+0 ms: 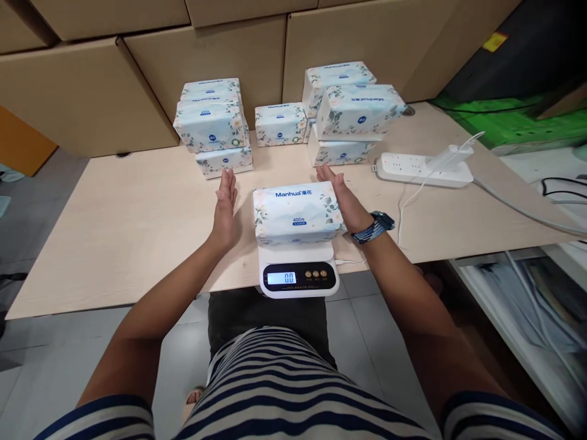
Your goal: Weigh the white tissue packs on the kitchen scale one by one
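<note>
A white pack of tissues (296, 211) with a floral print and "Manhua" lettering is on a white kitchen scale (298, 252). The scale's lit display (281, 278) reads 0.0. To the left of the pack is my left hand (224, 211), fingers stretched out and palm turned inward, with a gap between it and the pack. My right hand (345, 201), also with straight fingers, is close against the pack's right side; whether it touches I cannot tell. A patterned watch band (373, 227) circles my right wrist.
Stacked tissue packs stand at the back left (211, 125) and back right (360, 116), with a single pack (280, 125) between them. A white power strip (424, 168) with a plug and cable lies to the right. Cardboard boxes (211, 67) line the table's rear.
</note>
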Motion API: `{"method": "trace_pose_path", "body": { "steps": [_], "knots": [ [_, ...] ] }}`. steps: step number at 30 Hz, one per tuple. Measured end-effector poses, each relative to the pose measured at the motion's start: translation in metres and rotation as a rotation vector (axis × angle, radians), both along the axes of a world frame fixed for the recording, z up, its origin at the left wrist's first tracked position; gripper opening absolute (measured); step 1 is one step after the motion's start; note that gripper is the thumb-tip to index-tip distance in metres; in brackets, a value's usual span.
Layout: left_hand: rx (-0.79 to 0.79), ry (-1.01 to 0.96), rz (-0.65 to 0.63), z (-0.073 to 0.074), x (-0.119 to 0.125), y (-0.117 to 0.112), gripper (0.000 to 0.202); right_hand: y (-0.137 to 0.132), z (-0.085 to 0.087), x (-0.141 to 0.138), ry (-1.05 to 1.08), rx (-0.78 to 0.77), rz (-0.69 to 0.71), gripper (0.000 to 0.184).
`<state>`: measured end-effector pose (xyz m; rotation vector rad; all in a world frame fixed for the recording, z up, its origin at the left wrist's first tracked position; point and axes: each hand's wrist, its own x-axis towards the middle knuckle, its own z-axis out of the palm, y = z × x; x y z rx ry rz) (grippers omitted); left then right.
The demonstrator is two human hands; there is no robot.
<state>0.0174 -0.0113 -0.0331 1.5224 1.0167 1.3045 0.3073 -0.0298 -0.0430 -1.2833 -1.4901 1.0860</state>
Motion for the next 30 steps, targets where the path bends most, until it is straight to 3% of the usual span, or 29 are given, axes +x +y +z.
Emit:
{"method": "trace_pose_path", "body": {
  "steps": [7, 10, 13, 15, 18, 20, 22, 24, 27, 30],
  "knots": [
    [-0.018, -0.028, 0.001, 0.001, 0.0, 0.001, 0.109, 0.004, -0.004, 0.001, -0.029, 0.024, -0.03, 0.108],
    [-0.023, -0.076, 0.014, 0.007, 0.002, -0.007, 0.108, 0.001, 0.003, -0.001, -0.061, 0.066, -0.096, 0.111],
    [-0.098, -0.145, -0.031, 0.021, -0.001, -0.04, 0.106, -0.024, 0.021, -0.004, -0.01, 0.095, -0.182, 0.11],
    [-0.177, -0.14, -0.159, 0.025, -0.009, -0.074, 0.096, -0.055, 0.031, -0.008, 0.046, 0.083, -0.211, 0.1],
    [-0.185, -0.007, -0.367, 0.021, -0.025, -0.115, 0.082, -0.103, 0.036, -0.022, 0.118, -0.032, -0.146, 0.089],
    [-0.163, 0.049, -0.464, 0.02, -0.03, -0.125, 0.084, -0.122, 0.04, -0.034, 0.103, -0.067, -0.103, 0.092],
    [-0.125, 0.078, -0.522, 0.025, -0.028, -0.121, 0.09, -0.122, 0.051, -0.043, 0.062, -0.04, -0.087, 0.095],
    [-0.054, 0.093, -0.523, 0.037, -0.018, -0.104, 0.095, -0.105, 0.07, -0.045, 0.023, 0.045, -0.095, 0.093],
    [0.101, 0.036, -0.42, 0.068, 0.008, -0.065, 0.104, -0.054, 0.107, -0.034, -0.094, 0.268, -0.154, 0.086],
    [0.193, -0.021, -0.263, 0.107, 0.038, -0.015, 0.105, 0.014, 0.146, -0.017, -0.259, 0.521, -0.256, 0.077]
  ]
}}
